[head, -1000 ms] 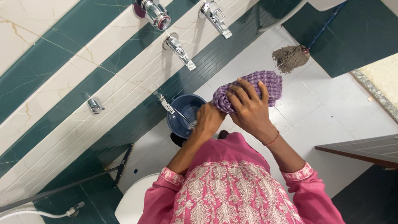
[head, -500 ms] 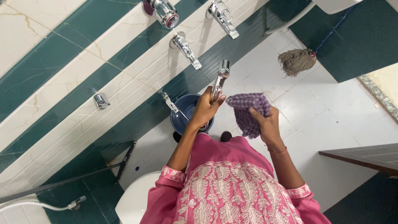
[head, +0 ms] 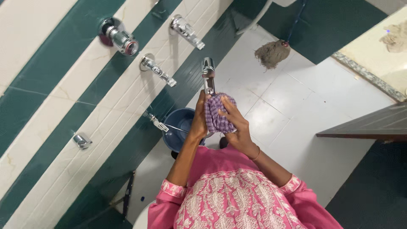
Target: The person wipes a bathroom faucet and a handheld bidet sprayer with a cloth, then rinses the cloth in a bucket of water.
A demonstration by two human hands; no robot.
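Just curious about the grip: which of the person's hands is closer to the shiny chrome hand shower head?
Left. The left hand grips the chrome hand shower by its handle, just below the head. The right hand sits lower, pressing the purple cloth around the handle.

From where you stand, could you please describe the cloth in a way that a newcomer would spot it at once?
Start at the green-and-cream striped tile wall with its chrome taps. Below them, above the blue bucket, the right hand presses a purple checked cloth around a chrome hand shower held by the left hand. It is the only purple fabric here.
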